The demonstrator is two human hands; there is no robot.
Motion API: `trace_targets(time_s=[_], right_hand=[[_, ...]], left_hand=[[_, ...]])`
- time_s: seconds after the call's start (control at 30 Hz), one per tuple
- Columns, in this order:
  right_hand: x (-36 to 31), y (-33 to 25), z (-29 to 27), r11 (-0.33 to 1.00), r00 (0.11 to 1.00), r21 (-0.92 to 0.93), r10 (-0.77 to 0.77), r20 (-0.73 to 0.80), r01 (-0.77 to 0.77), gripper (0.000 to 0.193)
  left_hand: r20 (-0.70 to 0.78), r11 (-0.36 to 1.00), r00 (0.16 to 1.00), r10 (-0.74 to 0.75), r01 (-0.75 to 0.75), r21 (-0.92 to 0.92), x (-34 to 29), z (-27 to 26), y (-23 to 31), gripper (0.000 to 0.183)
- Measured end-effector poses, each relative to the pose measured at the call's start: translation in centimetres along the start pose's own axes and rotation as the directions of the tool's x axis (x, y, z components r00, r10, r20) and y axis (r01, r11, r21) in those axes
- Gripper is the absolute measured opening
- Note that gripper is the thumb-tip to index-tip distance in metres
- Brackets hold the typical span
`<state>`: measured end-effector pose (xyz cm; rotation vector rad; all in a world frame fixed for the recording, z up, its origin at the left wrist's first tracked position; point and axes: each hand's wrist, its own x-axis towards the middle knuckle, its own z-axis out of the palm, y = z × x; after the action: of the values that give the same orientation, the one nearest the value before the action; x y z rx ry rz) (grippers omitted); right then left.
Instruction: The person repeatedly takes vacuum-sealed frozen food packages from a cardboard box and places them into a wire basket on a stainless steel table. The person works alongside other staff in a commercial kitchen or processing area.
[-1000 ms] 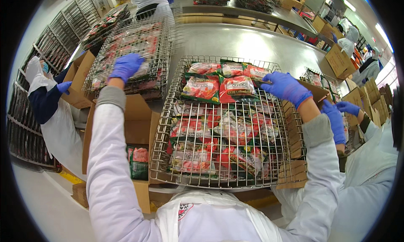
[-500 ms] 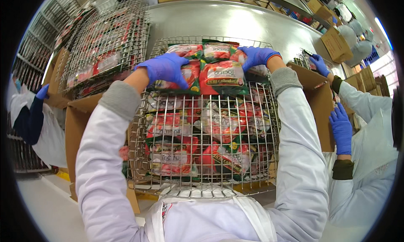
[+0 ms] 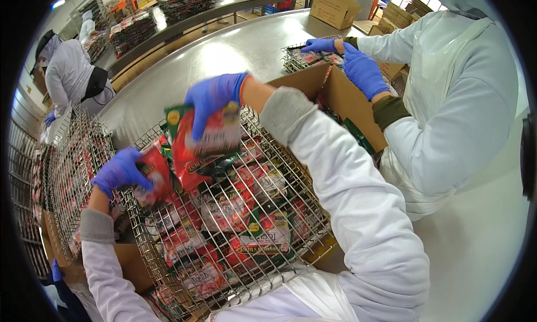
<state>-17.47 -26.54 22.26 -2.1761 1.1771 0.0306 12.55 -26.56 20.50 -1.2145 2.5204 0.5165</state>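
Observation:
In blue gloves, both my hands work above a wire rack (image 3: 268, 165) that lies tilted in front of me. My left hand (image 3: 120, 171), at the rack's left edge, is closed on a red food packet (image 3: 158, 172). Higher up, my right hand (image 3: 215, 101) grips a red and green food packet (image 3: 210, 137) from above, lifted over the wires; motion blurs it slightly, and I cannot tell whether it is one packet or more. Several similar packets (image 3: 271, 232) show through the grid beneath.
A second stack of wire racks (image 3: 78, 182) stands at my left. To the right is an open cardboard box (image 3: 355, 106) with packets inside, beside a co-worker (image 3: 447, 109) whose gloved hands are at another rack (image 3: 293, 59). A steel table (image 3: 224, 53) stretches beyond.
My view has turned to the right. The packets that lay on the rack's far part are now gripped and raised, the right hand higher than the left.

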Motion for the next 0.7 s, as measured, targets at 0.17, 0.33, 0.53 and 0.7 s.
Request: trace_targets(time_s=[0.17,0.33,0.53,0.7], right_hand=[[4.5,-1.8,8.2,0.973,0.982,-0.222,-0.027,0.185,0.068,0.113],[2.6,-3.0,8.5,0.957,0.964,-0.29,0.072,0.258,0.007,0.135],[-1.8,-6.4,10.6,0.872,0.969,-0.484,0.049,0.243,0.077,0.144],[-3.4,-6.3,11.4,0.891,0.972,-0.408,-0.129,0.195,0.2,0.127]], left_hand=[[0.011,0.671,0.996,0.09,-0.053,-0.74,6.0,4.6,-9.6,0.073],[0.093,0.754,0.994,0.049,0.024,-0.656,7.5,4.6,-7.1,0.074],[0.191,0.901,0.979,0.063,0.026,-0.433,4.1,4.1,-4.6,0.058],[-0.205,0.965,0.979,-0.013,-0.041,-0.257,-2.4,4.7,1.4,0.061]])
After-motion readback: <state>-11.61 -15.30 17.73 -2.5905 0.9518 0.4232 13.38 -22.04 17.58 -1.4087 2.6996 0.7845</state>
